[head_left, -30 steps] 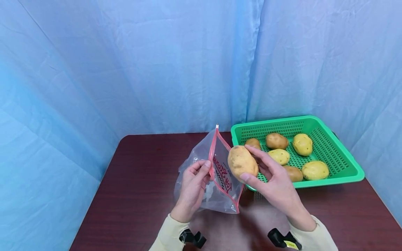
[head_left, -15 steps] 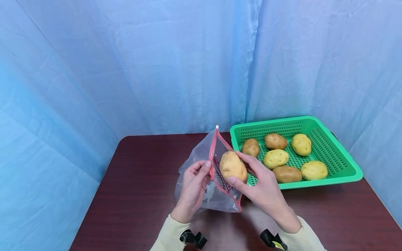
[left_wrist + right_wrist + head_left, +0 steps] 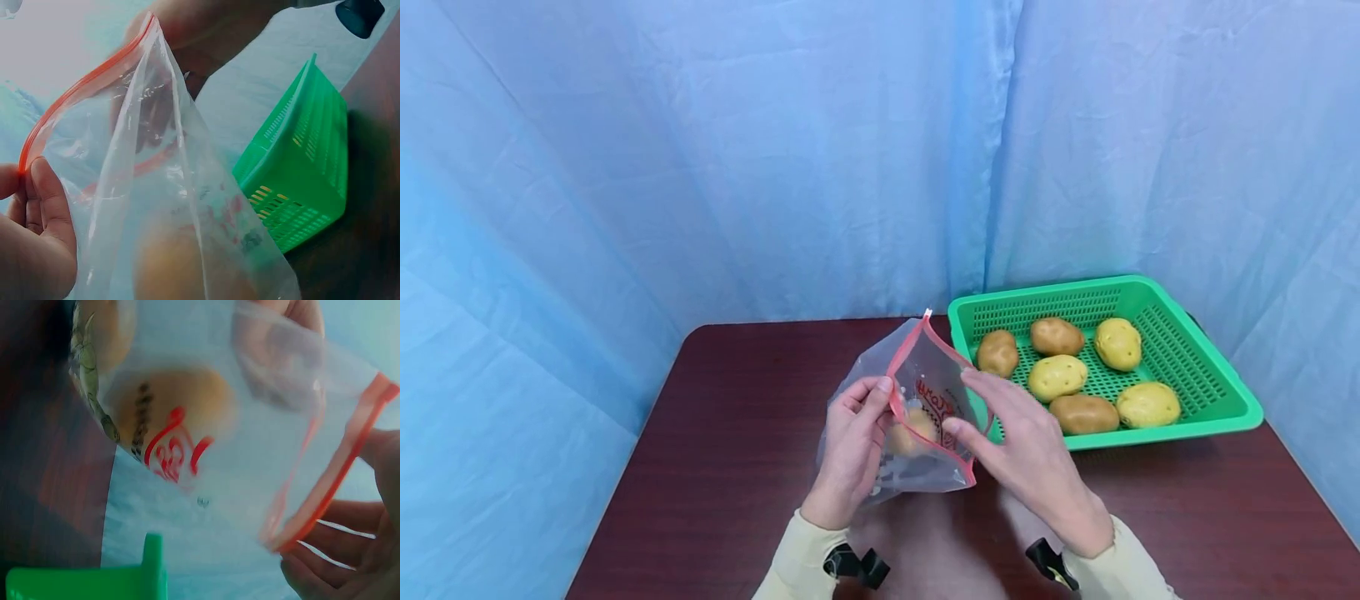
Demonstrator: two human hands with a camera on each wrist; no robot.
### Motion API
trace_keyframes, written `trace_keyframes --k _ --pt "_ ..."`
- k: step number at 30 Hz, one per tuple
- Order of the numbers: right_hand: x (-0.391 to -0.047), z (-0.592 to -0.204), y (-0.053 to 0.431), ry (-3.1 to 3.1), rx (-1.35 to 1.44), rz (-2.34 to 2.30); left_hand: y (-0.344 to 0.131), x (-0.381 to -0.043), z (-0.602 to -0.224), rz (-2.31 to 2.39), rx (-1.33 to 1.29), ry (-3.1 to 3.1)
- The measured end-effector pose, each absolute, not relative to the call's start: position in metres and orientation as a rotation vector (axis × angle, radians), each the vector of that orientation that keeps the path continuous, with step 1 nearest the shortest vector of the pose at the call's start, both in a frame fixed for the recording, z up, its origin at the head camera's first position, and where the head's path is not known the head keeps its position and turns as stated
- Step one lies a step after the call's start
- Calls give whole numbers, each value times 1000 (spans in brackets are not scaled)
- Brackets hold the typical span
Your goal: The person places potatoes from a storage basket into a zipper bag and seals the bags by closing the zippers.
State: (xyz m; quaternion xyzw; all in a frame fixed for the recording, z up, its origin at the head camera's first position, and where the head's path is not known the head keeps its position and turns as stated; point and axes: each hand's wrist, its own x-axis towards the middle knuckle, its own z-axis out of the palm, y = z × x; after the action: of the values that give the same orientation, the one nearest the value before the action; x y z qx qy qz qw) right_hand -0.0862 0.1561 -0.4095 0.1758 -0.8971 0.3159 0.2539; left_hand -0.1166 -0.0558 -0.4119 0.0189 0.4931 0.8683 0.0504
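My left hand (image 3: 852, 442) pinches the red zip rim of a clear plastic zip bag (image 3: 874, 367) between thumb and fingers. The bag's mouth gapes toward the right. A tan potato (image 3: 917, 429) shows through the plastic, low in the bag; in the right wrist view another brownish shape (image 3: 109, 334) lies beside the potato (image 3: 181, 400). At the mouth's right side my right hand (image 3: 1026, 446) has its fingers spread and relaxed, holding no potato. Its fingertips are right at the red rim (image 3: 337, 475).
A green perforated basket (image 3: 1157, 436) stands right of the bag, holding brown potatoes (image 3: 1084, 414) and yellowish ones (image 3: 1117, 344). Both sit on a dark reddish table (image 3: 730, 467). Blue cloth (image 3: 820, 167) hangs behind the table and along its sides.
The potato in my right hand moved left into the bag's mouth and was let go; it now lies inside. The right fingers have spread, and the bag's mouth has widened.
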Motion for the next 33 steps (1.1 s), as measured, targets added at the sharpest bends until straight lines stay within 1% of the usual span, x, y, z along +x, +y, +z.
trace_keyframes --k 3,9,12,19,22,28,33 --pt "-90 -410 162 -2441 367 905 -59 -118 -408 2666 57 1503" --pt "-100 -405 164 -2597 199 1204 -68 -121 -402 2667 60 1515" --pt "-105 -402 160 -2559 207 1301 -73 -123 -401 2678 70 1484" --pt "-108 -392 144 -2323 345 1443 -81 -125 -401 2667 76 1471" --pt "-107 -392 142 -2293 343 1472 -84 -123 -399 2668 71 1475" --pt "-104 -388 144 -2244 298 1586 -91 -123 -381 2798 125 1448" --pt "-107 -374 137 -2148 379 1619 -92 -127 -373 2835 160 1453"
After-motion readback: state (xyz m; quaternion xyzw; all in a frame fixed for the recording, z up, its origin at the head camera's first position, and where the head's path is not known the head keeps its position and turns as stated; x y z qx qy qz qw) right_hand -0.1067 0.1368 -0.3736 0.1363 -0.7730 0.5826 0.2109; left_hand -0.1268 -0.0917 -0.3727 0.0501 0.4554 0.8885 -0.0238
